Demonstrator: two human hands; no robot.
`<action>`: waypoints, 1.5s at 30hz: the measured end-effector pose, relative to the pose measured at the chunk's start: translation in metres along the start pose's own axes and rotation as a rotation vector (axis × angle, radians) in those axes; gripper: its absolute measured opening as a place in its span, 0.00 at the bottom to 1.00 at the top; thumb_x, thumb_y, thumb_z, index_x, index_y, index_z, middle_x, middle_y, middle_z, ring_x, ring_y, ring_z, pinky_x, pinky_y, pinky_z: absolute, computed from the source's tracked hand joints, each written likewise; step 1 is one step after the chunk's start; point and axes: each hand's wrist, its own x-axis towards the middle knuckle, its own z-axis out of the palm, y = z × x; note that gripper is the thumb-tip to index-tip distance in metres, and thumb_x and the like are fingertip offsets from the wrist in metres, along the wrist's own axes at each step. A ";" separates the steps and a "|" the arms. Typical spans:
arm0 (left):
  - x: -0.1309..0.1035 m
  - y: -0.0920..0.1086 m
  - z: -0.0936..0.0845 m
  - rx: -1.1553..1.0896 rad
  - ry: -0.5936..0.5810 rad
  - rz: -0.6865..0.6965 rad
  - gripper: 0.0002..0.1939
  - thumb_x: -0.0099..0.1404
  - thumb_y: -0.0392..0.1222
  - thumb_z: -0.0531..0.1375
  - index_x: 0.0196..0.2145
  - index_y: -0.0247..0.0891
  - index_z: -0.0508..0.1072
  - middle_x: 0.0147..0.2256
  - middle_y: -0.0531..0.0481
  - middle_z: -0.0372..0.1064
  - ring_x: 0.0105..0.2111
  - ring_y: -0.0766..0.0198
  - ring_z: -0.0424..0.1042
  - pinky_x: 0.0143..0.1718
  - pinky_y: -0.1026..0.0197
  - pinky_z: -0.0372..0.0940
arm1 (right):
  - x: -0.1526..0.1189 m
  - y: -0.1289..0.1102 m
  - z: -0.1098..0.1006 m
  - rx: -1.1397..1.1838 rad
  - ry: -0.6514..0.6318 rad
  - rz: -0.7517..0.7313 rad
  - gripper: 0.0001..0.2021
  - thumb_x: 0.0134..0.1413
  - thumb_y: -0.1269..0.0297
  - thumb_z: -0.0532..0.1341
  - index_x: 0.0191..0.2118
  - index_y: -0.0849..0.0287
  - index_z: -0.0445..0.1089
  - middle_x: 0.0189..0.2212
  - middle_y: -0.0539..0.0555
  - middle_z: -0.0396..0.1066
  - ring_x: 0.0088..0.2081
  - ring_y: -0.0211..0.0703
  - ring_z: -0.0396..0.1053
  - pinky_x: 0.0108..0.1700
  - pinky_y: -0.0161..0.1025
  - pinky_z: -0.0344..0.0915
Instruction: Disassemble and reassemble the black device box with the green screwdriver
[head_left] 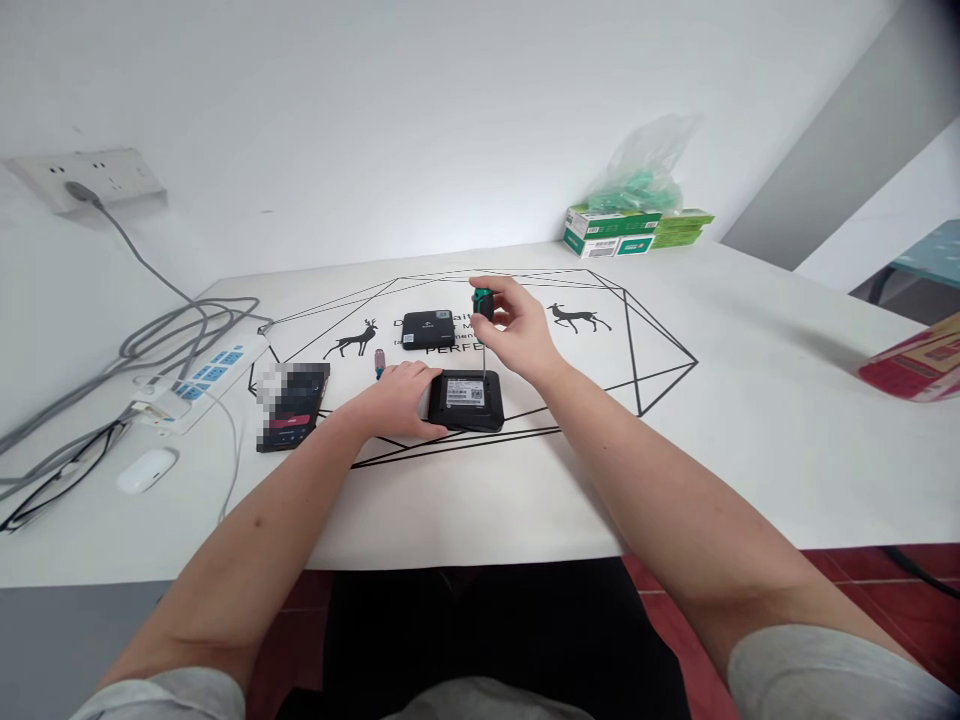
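Note:
My right hand (517, 325) is closed around the green and black handle of a screwdriver (484, 303), held upright. Its thin shaft points down to the upper right part of a black rectangular device (491, 405), which lies flat with a white printed label facing up. My left hand (405, 400) grips the device's left edge, thumb at the near side and fingers at the far side. Behind it lies a black flat cover (428, 329) with small stickers. A second screwdriver (380, 362) shows partly beyond my left hand. Whether the tip sits in a screw is too small to tell.
A phone (296, 405), a white earphone case (147, 470), glasses (67, 475) and a power strip (214, 375) with cables lie on the left. Green and white boxes (611, 232) under a plastic bag (645, 170) stand at the back right. A red package (915, 362) is far right.

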 end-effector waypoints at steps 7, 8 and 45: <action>0.002 0.005 0.005 -0.062 -0.012 0.029 0.54 0.60 0.67 0.66 0.75 0.41 0.56 0.70 0.35 0.60 0.71 0.37 0.57 0.73 0.37 0.52 | 0.000 -0.001 0.000 -0.022 -0.009 -0.025 0.22 0.52 0.67 0.64 0.54 0.49 0.76 0.51 0.53 0.79 0.39 0.44 0.74 0.36 0.44 0.74; 0.002 0.006 0.005 -0.053 -0.009 0.020 0.54 0.60 0.68 0.66 0.75 0.41 0.56 0.69 0.35 0.61 0.70 0.36 0.58 0.73 0.36 0.52 | 0.000 -0.001 -0.001 -0.027 -0.006 -0.029 0.21 0.52 0.67 0.64 0.54 0.49 0.76 0.51 0.53 0.80 0.39 0.44 0.74 0.36 0.44 0.74; 0.006 -0.001 0.011 0.019 0.004 -0.059 0.53 0.63 0.71 0.64 0.77 0.45 0.54 0.74 0.38 0.59 0.74 0.33 0.53 0.74 0.31 0.45 | -0.001 0.009 -0.004 -0.197 -0.013 -0.379 0.11 0.74 0.58 0.59 0.52 0.50 0.78 0.43 0.55 0.82 0.46 0.50 0.77 0.49 0.52 0.75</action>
